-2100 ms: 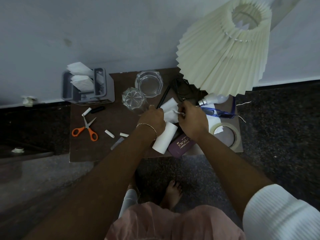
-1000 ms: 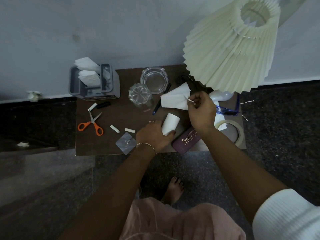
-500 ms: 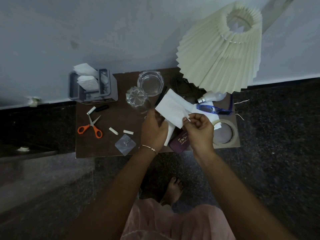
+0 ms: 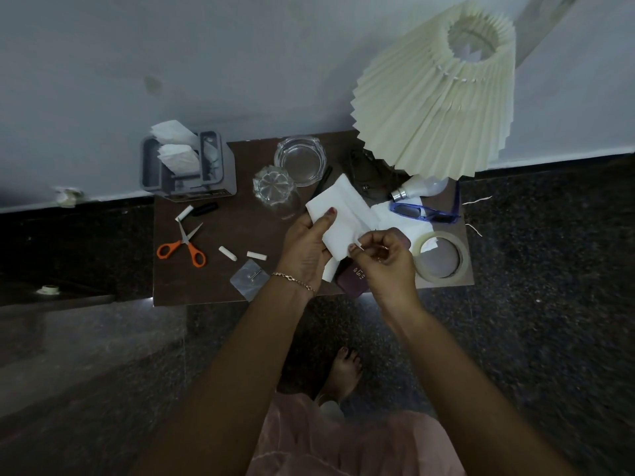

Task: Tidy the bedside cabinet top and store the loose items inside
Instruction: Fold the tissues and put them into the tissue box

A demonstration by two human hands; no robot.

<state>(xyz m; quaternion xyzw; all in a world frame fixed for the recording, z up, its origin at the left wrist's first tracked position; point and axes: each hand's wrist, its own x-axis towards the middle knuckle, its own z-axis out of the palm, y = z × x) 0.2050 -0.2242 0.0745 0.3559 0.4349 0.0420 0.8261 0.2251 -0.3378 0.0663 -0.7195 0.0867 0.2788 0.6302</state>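
Both hands over the front middle of the cabinet top point(image 4: 213, 290), holding a white tissue point(image 4: 343, 223) just above it. Left hand point(image 4: 307, 249) has thumb on top, fingers underneath, pinching the tissue's left edge. Right hand point(image 4: 381, 261) has fingertips narrowed into a pinch at the tissue's lower right corner; what looks like a thin white scrap sits between them, too small to be sure.

Tissue looks very light, limp and easy to tear, so it needs support from two edges or folding before going anywhere. Corners and edges are the best grip.

Half a second ago the sheet was spread wider and the hands sat lower; now it is drawn in closer to the glass tumbler point(image 4: 275, 190) and the left thumb has moved onto its top face. A second ago the left hand was down on a white roll near the front edge.

Untouched on the top: orange scissors point(image 4: 182, 249) at left, tape ring point(image 4: 441, 257) at the right front corner, blue sunglasses point(image 4: 426, 213), light bulb point(image 4: 417, 190), ashtray point(image 4: 300, 161) at the back, grey holder point(image 4: 187, 166) at the back left corner, lamp point(image 4: 436, 94) at the back right
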